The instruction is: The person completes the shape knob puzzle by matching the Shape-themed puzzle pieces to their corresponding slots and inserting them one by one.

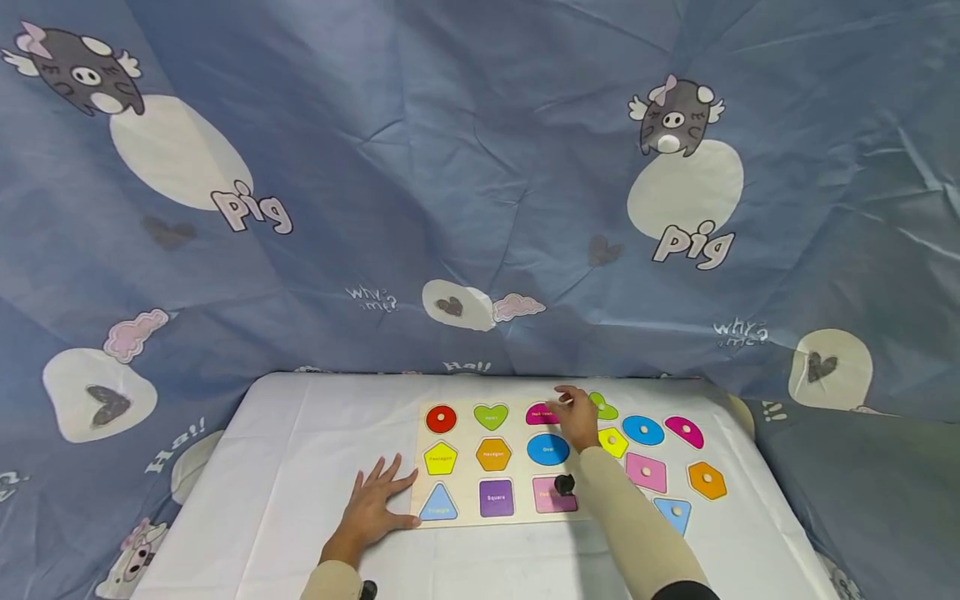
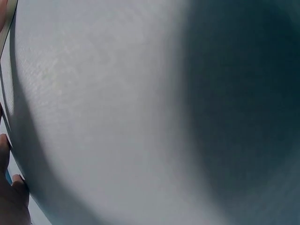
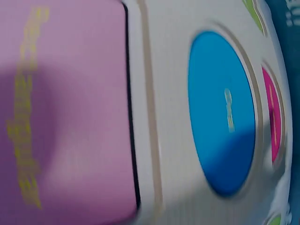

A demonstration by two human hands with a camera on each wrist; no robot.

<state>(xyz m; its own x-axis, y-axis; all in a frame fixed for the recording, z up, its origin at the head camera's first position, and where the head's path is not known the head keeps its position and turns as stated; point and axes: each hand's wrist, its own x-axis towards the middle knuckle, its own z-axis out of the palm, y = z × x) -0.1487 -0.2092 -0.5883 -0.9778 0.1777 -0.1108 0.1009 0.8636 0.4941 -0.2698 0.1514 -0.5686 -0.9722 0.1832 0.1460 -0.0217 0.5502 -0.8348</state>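
Observation:
A flat shape board (image 1: 465, 477) lies on the white-covered table, with a red circle piece (image 1: 441, 419) in its top left corner. My left hand (image 1: 375, 510) is spread flat at the board's left edge, thumb at its lower corner; its fingers (image 2: 14, 201) show at the left wrist view's edge. My right hand (image 1: 577, 423) is over the upper right of the board beside the magenta half-round shape (image 1: 538, 414), fingers bent, thumb apart, nothing visible between them. The right wrist view shows the blue oval shape (image 3: 220, 117) and pink rectangle (image 3: 79, 112), without the hand.
Right of the board lie loose knobbed pieces: green (image 1: 602, 406), yellow (image 1: 612, 442), blue oval (image 1: 643, 430), magenta half-round (image 1: 685, 431), pink (image 1: 646, 472), orange hexagon (image 1: 707, 481) and blue triangle (image 1: 672, 513). Patterned blue cloth (image 1: 480, 183) hangs behind the table.

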